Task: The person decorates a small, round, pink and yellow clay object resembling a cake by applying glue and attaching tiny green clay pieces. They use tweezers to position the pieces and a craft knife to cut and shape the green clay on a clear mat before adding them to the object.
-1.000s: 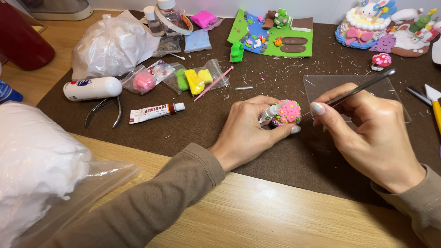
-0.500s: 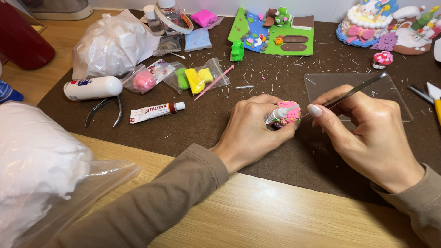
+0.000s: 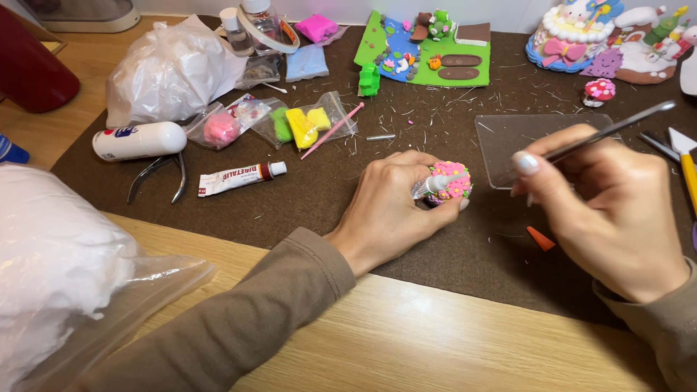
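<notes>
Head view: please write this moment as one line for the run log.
left hand: holds pink clay ball | right hand: holds metal tool, tip off the ball | surface: brown mat | nearby: clear plate

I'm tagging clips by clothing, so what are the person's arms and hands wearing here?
Both arms are covered by long, plain grey-brown sleeves of soft knit fabric, with ribbed cuffs ending at the wrists. The left hand and right hand are bare: no gloves, rings, watch or bracelet visible. The fingernails are painted a pale, whitish polish, clearest on the right thumb. No markings or print show on the sleeves.
</notes>
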